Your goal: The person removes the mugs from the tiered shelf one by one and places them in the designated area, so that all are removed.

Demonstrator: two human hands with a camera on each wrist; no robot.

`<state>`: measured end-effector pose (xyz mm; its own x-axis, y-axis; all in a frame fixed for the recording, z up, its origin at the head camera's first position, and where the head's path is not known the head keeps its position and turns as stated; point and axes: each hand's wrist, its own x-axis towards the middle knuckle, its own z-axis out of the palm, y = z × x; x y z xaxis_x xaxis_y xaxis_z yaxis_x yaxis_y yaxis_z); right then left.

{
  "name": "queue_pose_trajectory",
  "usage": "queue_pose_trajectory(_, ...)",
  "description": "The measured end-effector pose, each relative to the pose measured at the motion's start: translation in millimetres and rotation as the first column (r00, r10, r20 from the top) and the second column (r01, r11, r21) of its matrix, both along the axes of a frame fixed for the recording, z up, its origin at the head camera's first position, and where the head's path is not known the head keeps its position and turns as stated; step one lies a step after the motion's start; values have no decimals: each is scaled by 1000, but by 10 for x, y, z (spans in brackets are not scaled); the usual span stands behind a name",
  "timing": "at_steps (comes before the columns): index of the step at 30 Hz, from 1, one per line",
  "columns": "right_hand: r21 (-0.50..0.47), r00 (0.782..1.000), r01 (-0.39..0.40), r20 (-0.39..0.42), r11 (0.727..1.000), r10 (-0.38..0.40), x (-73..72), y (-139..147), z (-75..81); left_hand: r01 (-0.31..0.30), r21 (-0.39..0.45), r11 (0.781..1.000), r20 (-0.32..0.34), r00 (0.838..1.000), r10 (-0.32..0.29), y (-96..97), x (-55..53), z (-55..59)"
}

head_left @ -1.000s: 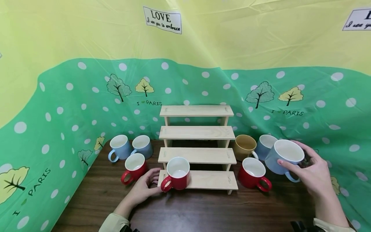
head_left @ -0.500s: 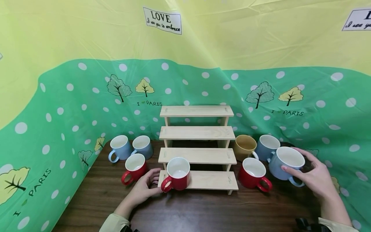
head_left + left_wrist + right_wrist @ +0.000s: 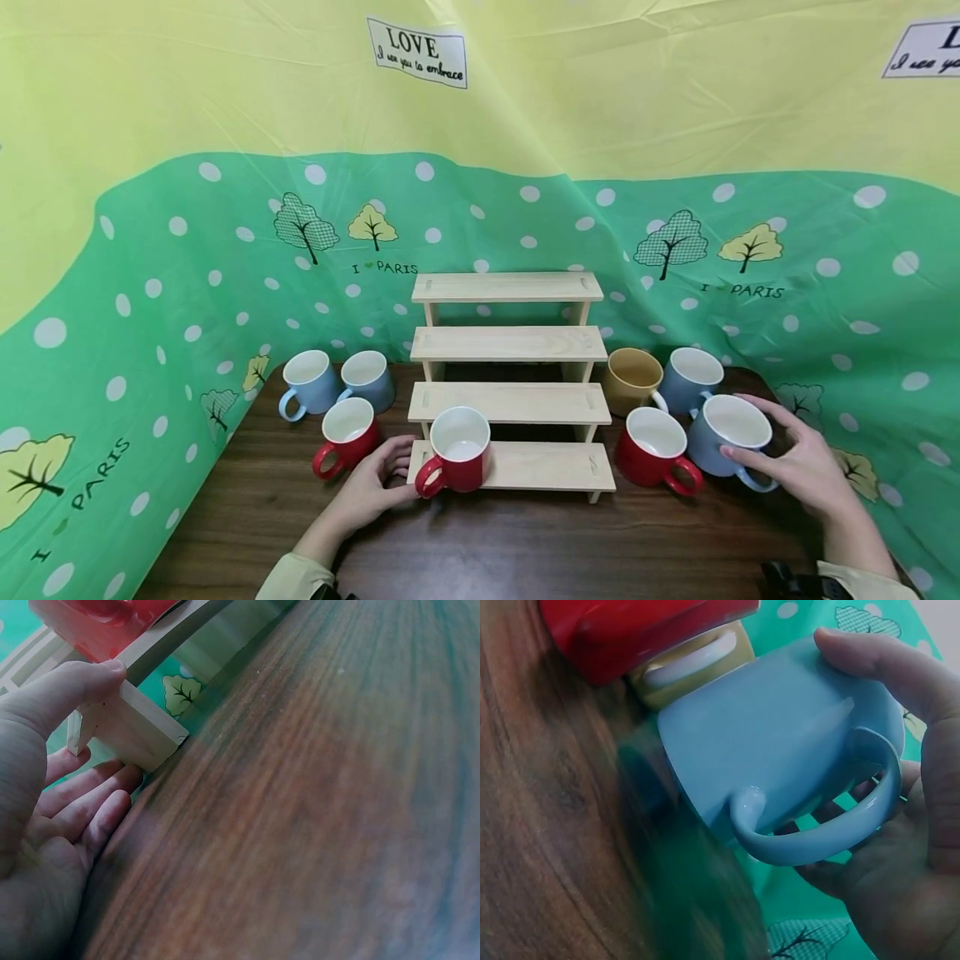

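Observation:
A light-blue mug (image 3: 729, 435) with a white inside is gripped by my right hand (image 3: 801, 462), thumb on its near side and fingers behind; in the right wrist view the blue mug (image 3: 772, 735) shows its handle towards the wrist. My left hand (image 3: 372, 477) holds the left end of the lowest step of a pale wooden four-step stand (image 3: 551, 465). In the left wrist view, the thumb (image 3: 90, 679) lies at the board's corner and the other fingers reach beside its leg. A red mug (image 3: 461, 450) stands on that step, near its left end.
Right of the stand are a tan mug (image 3: 628, 385), a blue mug (image 3: 684, 387) and a red mug (image 3: 648, 454). On the left stand two blue mugs (image 3: 318, 390) and a red mug (image 3: 360, 437). Behind the dark wooden table (image 3: 525, 550) hangs a green and yellow cloth (image 3: 480, 217).
My right hand has lowered the light-blue mug towards the table and moved it slightly left, next to the other blue mug. The left hand and the stand have stayed put.

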<state>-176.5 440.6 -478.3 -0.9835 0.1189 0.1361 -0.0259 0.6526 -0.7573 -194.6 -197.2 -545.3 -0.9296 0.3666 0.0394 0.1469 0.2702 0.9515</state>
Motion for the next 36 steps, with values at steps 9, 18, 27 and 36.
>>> queue_pose_trajectory(9,-88,999,-36,-3,996,35,5,35,-73,0,0,1000,6,1000,0,-6,-1,-5)
queue_pose_trajectory(18,-81,999,-42,-1,996,42,-4,73,-122,-8,-12,1000,6,1000,8,-1,4,3)
queue_pose_trajectory(27,-21,999,-36,35,999,37,-29,82,-157,-2,3,1000,3,1000,2,-1,7,21)
queue_pose_trajectory(36,9,998,-33,58,999,32,-34,93,-176,5,11,1000,3,1000,-5,-4,10,13)
